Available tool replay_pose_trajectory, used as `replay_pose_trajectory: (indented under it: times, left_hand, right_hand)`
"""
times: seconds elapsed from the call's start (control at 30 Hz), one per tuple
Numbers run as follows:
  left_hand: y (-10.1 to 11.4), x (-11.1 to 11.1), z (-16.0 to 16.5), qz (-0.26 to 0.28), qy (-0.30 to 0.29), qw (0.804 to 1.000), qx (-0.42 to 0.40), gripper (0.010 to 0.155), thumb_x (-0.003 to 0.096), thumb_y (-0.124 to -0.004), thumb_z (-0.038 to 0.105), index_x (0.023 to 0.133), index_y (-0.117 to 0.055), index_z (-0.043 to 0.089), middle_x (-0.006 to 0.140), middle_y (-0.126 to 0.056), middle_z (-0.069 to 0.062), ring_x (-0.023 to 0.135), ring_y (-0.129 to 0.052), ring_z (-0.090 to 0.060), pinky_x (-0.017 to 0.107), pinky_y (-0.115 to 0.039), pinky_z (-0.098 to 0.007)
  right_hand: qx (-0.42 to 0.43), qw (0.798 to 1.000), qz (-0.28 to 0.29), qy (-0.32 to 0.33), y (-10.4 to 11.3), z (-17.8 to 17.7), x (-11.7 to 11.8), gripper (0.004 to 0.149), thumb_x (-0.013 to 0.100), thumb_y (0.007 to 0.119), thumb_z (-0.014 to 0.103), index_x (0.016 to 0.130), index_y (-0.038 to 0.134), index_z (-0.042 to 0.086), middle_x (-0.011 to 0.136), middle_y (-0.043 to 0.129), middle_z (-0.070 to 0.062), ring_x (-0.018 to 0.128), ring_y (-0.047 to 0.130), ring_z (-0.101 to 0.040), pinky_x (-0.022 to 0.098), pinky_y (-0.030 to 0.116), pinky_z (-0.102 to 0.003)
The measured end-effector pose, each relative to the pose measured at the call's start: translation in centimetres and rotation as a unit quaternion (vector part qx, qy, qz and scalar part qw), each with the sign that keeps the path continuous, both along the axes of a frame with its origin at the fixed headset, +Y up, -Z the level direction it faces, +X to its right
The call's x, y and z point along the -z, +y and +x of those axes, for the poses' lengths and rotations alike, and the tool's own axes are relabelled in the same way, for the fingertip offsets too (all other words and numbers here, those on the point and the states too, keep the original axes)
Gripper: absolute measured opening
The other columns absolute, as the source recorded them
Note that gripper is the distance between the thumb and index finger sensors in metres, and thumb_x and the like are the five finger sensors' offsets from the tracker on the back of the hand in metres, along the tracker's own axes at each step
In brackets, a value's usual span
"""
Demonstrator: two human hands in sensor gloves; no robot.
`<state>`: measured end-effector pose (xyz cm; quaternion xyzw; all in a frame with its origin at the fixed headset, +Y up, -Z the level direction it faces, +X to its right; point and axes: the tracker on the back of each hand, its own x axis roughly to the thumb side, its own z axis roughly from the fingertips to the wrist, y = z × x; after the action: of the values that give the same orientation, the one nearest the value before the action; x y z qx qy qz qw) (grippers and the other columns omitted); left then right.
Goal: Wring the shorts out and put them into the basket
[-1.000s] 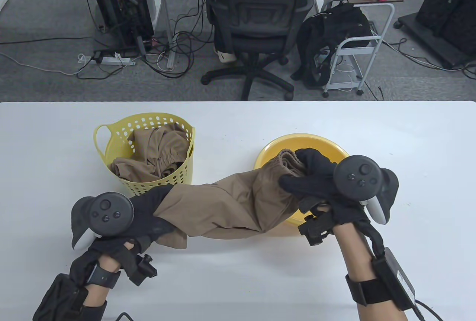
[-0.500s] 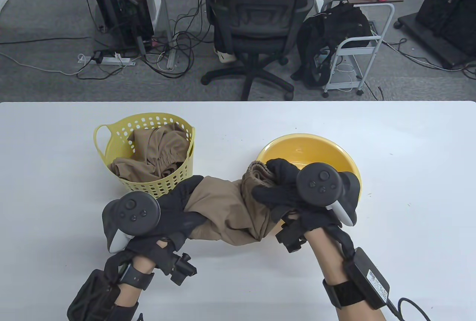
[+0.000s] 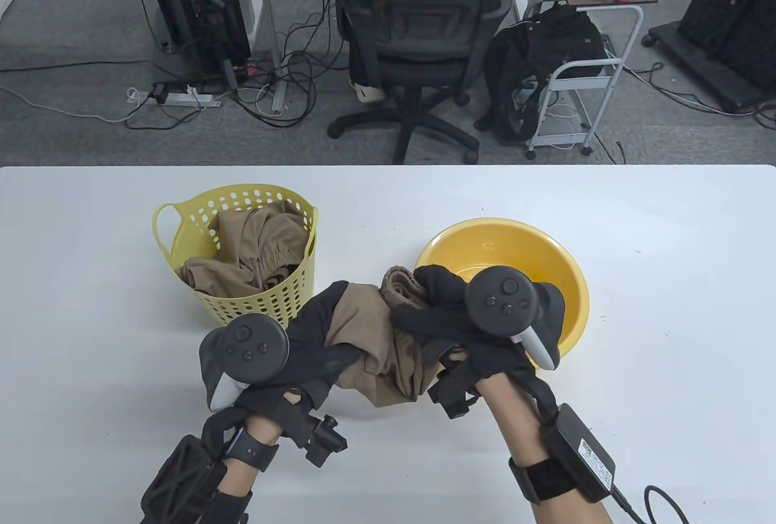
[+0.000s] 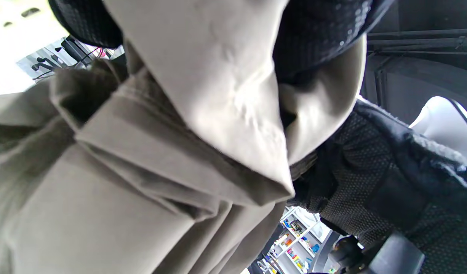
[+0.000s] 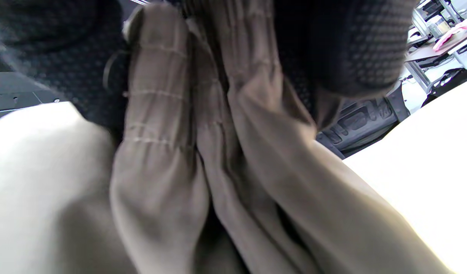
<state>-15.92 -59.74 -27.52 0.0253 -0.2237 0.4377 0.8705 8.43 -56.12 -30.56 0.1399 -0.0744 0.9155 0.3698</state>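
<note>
A pair of tan shorts [image 3: 379, 345] hangs bunched between my two hands, above the table between the basket and the bowl. My left hand [image 3: 324, 336] grips one end, fingers curled round the cloth [image 4: 218, 114]. My right hand [image 3: 427, 305] grips the gathered waistband end [image 5: 168, 114], close against the left hand. The yellow perforated basket [image 3: 300, 290] stands just behind my left hand and holds other tan garments [image 3: 254, 251].
A yellow bowl [image 3: 564, 281] sits on the white table [image 3: 667, 245] behind my right hand; its inside looks bare. Beyond the far table edge are an office chair [image 3: 418, 33], a black bag [image 3: 539, 63] and floor cables.
Both hands have come together toward the middle, so the shorts went from stretched out to a slack bunch. The right hand has moved left off the bowl.
</note>
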Motion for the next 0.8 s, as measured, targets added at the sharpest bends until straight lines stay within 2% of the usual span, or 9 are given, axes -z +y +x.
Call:
replay_pose_trajectory:
  times: [0.23, 0.4, 0.57, 0.8]
  left_hand:
    - [-0.8, 0.1, 0.9, -0.016, -0.068, 0.997, -0.032, 0.096, 0.0551, -0.086, 0.04, 0.112, -0.02, -0.001, 0.116, -0.037, -0.04, 0.102, -0.054, -0.069, 0.064, -0.055, -0.073]
    - [-0.7, -0.2, 1.3, 0.003, -0.099, 0.995, -0.013, 0.118, 0.0488, -0.093, 0.05, 0.11, -0.006, -0.002, 0.116, -0.025, -0.044, 0.101, -0.05, -0.076, 0.061, -0.055, -0.079]
    - [-0.7, -0.5, 1.5, 0.024, -0.06, 0.998, -0.001, 0.131, 0.0426, -0.1, 0.051, 0.108, -0.002, -0.005, 0.115, -0.025, -0.043, 0.102, -0.053, -0.073, 0.059, -0.059, -0.081]
    - [-0.9, -0.6, 1.5, 0.034, -0.019, 0.999, 0.006, 0.132, 0.0381, -0.103, 0.056, 0.11, -0.008, -0.002, 0.115, -0.031, -0.04, 0.101, -0.06, -0.068, 0.056, -0.062, -0.081]
  right_hand:
    - [0.028, 0.999, -0.015, 0.012, -0.6, -0.9, 0.1, 0.068, 0.046, 0.093, 0.052, 0.089, 0.074, 0.003, 0.076, 0.089, -0.019, 0.053, 0.103, -0.036, 0.037, 0.092, -0.038]
    - [0.052, 0.998, -0.026, 0.03, -1.0, -1.8, -0.1, 0.068, 0.047, 0.093, 0.052, 0.089, 0.074, 0.002, 0.076, 0.089, -0.019, 0.053, 0.103, -0.036, 0.037, 0.092, -0.037]
    - [0.089, 0.994, -0.032, 0.052, -1.1, -2.5, -0.4, 0.068, 0.047, 0.093, 0.053, 0.089, 0.074, 0.002, 0.075, 0.089, -0.02, 0.052, 0.104, -0.037, 0.037, 0.093, -0.037]
    - [0.098, 0.992, -0.038, 0.072, -1.0, -3.3, -1.0, 0.066, 0.048, 0.092, 0.051, 0.085, 0.076, -0.001, 0.071, 0.091, -0.022, 0.049, 0.106, -0.038, 0.034, 0.095, -0.037]
